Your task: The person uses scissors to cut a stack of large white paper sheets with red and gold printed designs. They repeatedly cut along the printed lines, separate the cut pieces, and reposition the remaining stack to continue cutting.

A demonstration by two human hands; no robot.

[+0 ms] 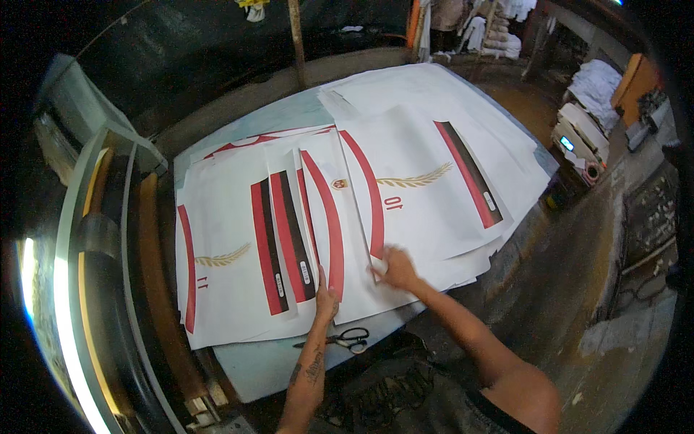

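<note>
Large white printed sheets (426,202), with red and black stripes and gold leaf shapes, lie overlapping on a pale table. My left hand (328,298) is closed at the near edge of a sheet with a curved red band (329,239). To its right, my right hand (397,269) is slightly blurred, its fingers pinched on the near corner of the right-hand printed sheet, by the foot of another red band (369,195). Black-handled scissors (336,338) lie near the table's front edge, just beside my left forearm.
The pale table (249,369) shows along its near and far left edges. Left of it stands a machine with long rollers (148,282) and a bright light tube (63,311). More white sheets (448,87) spread at the back. White cloth (596,83) is piled at the right.
</note>
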